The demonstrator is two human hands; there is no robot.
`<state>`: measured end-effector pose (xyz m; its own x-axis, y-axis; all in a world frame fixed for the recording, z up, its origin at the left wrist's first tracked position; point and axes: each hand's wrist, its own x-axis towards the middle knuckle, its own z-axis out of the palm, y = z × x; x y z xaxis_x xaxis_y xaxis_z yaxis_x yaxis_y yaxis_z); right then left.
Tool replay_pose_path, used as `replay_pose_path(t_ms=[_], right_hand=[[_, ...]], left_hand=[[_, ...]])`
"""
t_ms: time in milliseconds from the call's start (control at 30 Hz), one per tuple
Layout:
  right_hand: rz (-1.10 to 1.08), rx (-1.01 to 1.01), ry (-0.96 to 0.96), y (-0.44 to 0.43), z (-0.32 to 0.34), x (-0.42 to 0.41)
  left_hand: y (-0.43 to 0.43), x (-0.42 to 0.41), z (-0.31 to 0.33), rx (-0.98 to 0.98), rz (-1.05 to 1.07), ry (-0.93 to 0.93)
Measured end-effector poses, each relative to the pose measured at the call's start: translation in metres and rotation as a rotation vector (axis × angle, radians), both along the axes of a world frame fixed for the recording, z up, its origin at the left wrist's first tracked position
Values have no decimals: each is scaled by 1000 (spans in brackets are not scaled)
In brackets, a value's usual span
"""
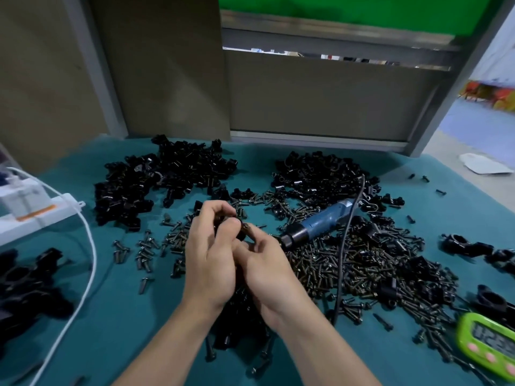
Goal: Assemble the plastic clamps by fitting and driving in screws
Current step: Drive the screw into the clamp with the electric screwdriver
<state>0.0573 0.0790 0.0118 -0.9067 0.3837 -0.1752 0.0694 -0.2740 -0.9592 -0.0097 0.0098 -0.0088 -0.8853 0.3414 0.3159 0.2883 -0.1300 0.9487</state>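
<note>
Left hand (209, 254) and right hand (269, 271), both pinching one small black plastic clamp (245, 231) over teal cloth (117, 316)

A teal cloth-covered worktop (125, 316) spans 4 to 9 o'clock. Brown flat wall panels (167, 65) stand at 11 o'clock, a grey metal frame (432, 112) at 1, a bright green board (348, 9) above it, and pale blue floor (479, 118) at 3.

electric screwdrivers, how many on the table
1. The blue electric screwdriver lies on the pile of screws, just right of the right hand, unheld. No other shows, though one could be buried.
</note>
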Motion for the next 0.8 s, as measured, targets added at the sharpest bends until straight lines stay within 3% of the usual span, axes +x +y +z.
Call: replay_pose_path(t_ms=[100, 233, 433, 500, 567, 667, 800], right_hand=[[-104, -21, 44, 8, -2, -2], [-194, -101, 118, 23, 0, 3], [-80, -150, 177, -3, 17, -1], [-44, -214, 182, -12, 23, -1], [20, -215, 184, -22, 29, 0], [148, -81, 171, -49, 35, -6], [267, 246, 86, -107, 34, -39]], left_hand=[[2, -4, 4, 75, -44, -60], [-1, -11, 10, 141, 108, 0], [-9, 3, 34, 356, 287, -367], [-19, 16, 43, 385, 321, -414], [-42, 26, 48, 274, 391, -251], [-93, 25, 52, -48, 527, -23], [-160, 15, 42, -112, 746, -195]])
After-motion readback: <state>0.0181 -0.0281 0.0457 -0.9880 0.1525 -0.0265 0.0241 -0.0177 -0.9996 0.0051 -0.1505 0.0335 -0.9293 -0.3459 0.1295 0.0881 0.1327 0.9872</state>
